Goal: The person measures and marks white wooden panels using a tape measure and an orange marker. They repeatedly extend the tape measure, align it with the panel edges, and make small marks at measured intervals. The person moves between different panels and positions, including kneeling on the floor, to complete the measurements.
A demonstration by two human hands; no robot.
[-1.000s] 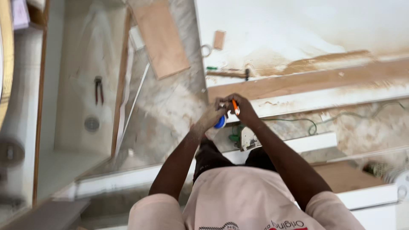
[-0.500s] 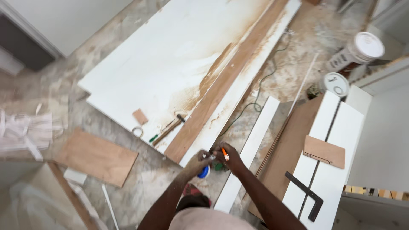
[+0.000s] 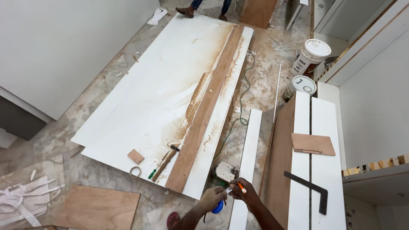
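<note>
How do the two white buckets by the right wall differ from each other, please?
The far bucket looks taller and stands tilted, most of its side showing; the near bucket looks shorter, seen mostly from above. The far bucket's lid is plain white, while the near bucket's lid bears small dark print. Both are round, white, lidded and stand on the dusty floor.

The pencil (image 3: 241, 188) is short and orange with a pale tip end, pinched in the fingers of the right hand (image 3: 245, 195). It lies slanted, one end toward ten o'clock and the other toward four o'clock. The tape measure (image 3: 218, 207) is a small round blue case, mostly covered by the left hand (image 3: 211, 199) that grips it from above. It sits at seven o'clock from the pencil, close beside it, low in the view.
</note>
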